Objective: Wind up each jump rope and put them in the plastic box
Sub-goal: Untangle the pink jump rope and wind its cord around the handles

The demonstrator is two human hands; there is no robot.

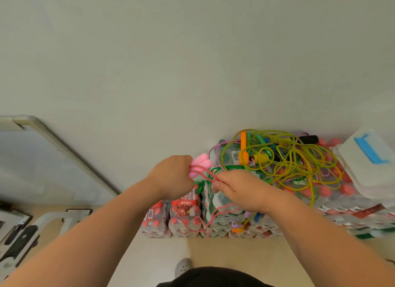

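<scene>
Two hands: the left hand (171, 177) and right hand (237, 190) met mid-frame, above the near edge of the bottle packs (183, 218).
Grip, left: fingers were curled round the pink handles (202, 163), held side by side.
Grip, right: fingertips pinched the pink cord (226, 207) just at 3 o'clock of the handles.
Cord: slack loops hung at 6 o'clock, down the front of the packs.
Container: the plastic box (372, 169) sat on the packs at 3 o'clock of the rope pile (288, 158), its lid on and the blue latch (369, 150) facing up; its contents could not be told.
Pile: tangled yellow-green, green and purple cords with an orange handle (243, 145), at 1 o'clock of the hands, touching the box's side.
Edges: the wall (192, 62) closed off the packs at 12 o'clock; their front face dropped to the floor (162, 259) at 6 o'clock.
Open room: bare floor at 6 to 7 o'clock; a framed panel (32, 162) leaned at 9 o'clock.
</scene>
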